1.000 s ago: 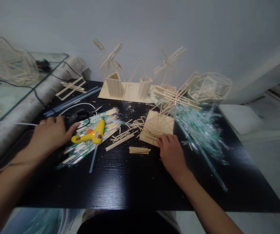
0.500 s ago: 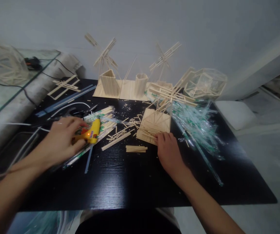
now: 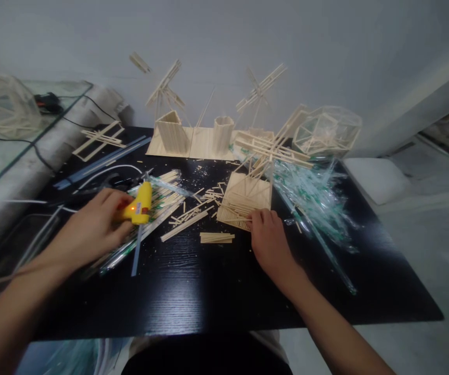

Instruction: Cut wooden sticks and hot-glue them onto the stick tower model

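Note:
My left hand (image 3: 93, 226) is wrapped round the handle of a yellow glue gun (image 3: 139, 203), lifting it off a pile of wrapped chopsticks (image 3: 162, 195). A small light glows on the gun's side. My right hand (image 3: 268, 240) rests on the black table (image 3: 208, 291), its fingers pinched on the near edge of a flat square stick model (image 3: 245, 200), a thin stick under the fingertips. A short bundle of cut sticks (image 3: 216, 237) lies between my two hands.
Two stick windmills on flat bases (image 3: 191, 138) stand at the table's back. A cross-shaped stick frame (image 3: 271, 148), a wrapped polyhedron model (image 3: 325, 130) and a heap of clear plastic wrappers (image 3: 313, 195) lie at the right. Blue strips (image 3: 99, 161) and cables lie at the left.
My left hand moved right from the black object onto the yellow glue gun, closed round it and tipped it upright. My right hand stayed at the square model's edge.

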Demonstrator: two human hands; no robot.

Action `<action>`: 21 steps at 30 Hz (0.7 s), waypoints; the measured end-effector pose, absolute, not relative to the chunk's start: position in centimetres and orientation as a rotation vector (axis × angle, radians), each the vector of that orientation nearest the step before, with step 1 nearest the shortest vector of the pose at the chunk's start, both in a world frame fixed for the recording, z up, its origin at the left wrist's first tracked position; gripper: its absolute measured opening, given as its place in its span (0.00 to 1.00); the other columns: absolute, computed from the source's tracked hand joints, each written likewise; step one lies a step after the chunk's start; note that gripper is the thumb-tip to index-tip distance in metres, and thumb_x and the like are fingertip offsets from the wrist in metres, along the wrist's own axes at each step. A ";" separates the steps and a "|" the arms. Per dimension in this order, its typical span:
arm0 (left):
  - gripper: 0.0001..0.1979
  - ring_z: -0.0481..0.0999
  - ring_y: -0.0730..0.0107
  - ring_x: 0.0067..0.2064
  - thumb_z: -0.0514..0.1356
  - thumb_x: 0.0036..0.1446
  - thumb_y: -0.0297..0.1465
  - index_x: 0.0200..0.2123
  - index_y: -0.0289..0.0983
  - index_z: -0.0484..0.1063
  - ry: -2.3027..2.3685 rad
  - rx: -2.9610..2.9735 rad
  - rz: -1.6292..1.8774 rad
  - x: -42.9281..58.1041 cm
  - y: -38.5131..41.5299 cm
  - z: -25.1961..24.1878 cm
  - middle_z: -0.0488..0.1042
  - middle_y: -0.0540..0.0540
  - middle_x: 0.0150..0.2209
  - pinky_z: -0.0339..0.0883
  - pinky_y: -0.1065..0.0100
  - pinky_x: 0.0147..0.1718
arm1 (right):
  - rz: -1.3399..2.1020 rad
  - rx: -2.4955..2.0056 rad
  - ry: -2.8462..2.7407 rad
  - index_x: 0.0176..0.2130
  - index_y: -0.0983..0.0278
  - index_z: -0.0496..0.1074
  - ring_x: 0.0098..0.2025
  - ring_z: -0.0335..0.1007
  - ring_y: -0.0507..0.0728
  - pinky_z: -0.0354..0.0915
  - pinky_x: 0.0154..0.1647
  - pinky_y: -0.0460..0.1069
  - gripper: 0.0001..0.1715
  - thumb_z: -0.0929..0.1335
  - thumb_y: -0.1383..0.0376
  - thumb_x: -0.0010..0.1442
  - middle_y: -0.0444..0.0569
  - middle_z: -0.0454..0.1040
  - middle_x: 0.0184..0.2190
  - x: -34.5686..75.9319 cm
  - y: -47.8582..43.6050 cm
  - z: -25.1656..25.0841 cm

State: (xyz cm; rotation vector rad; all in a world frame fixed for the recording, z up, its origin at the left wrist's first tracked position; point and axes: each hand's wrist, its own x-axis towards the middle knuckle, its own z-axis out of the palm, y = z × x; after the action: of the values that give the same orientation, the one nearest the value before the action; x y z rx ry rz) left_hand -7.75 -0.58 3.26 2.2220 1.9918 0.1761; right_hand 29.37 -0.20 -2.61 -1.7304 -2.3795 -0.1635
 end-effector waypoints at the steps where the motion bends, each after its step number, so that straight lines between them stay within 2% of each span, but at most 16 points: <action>1: 0.26 0.74 0.51 0.46 0.53 0.53 0.42 0.51 0.32 0.69 2.003 2.195 0.235 -7.8 -0.6 3.7 0.72 0.36 0.48 0.68 0.57 0.48 | -0.158 -1.728 -2.374 0.39 0.64 0.69 0.40 0.64 0.64 0.58 0.41 0.55 0.08 0.63 0.72 0.71 0.56 0.72 0.38 29.4 -0.2 -2.6; 6: 0.25 0.75 0.57 0.39 0.56 0.53 0.50 0.46 0.39 0.72 2.125 1.875 0.538 -7.8 -1.1 4.9 0.77 0.45 0.40 0.67 0.63 0.39 | -0.102 -1.691 -2.362 0.41 0.64 0.69 0.42 0.65 0.64 0.59 0.43 0.56 0.08 0.62 0.73 0.71 0.56 0.74 0.39 29.4 -0.2 -2.7; 9: 0.26 0.74 0.59 0.35 0.59 0.53 0.55 0.40 0.38 0.74 2.151 1.598 0.720 -6.9 -1.4 5.2 0.75 0.47 0.32 0.65 0.65 0.34 | -0.083 -1.688 -2.355 0.43 0.64 0.71 0.43 0.65 0.64 0.59 0.43 0.55 0.09 0.62 0.74 0.70 0.55 0.74 0.40 29.4 -0.2 -2.6; 15: 0.22 0.69 0.69 0.27 0.65 0.56 0.48 0.40 0.33 0.75 1.677 1.202 1.097 -4.4 -0.3 5.2 0.73 0.48 0.26 0.63 0.70 0.25 | -0.045 -1.685 -2.353 0.43 0.64 0.73 0.42 0.66 0.65 0.61 0.44 0.56 0.11 0.63 0.74 0.70 0.56 0.74 0.40 29.4 -0.2 -2.6; 21: 0.21 0.64 0.74 0.18 0.62 0.60 0.46 0.35 0.32 0.76 1.289 1.113 1.086 -2.2 0.8 4.5 0.69 0.49 0.18 0.56 0.71 0.19 | 0.108 -1.526 -2.172 0.46 0.66 0.76 0.47 0.70 0.65 0.67 0.52 0.59 0.12 0.64 0.74 0.67 0.58 0.74 0.44 29.3 -0.2 -2.1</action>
State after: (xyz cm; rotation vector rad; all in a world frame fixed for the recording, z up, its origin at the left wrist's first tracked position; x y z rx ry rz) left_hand -2.18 0.83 4.52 1.1130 1.2885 1.0862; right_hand 29.25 -0.17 -2.10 -1.5260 -2.1723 0.1083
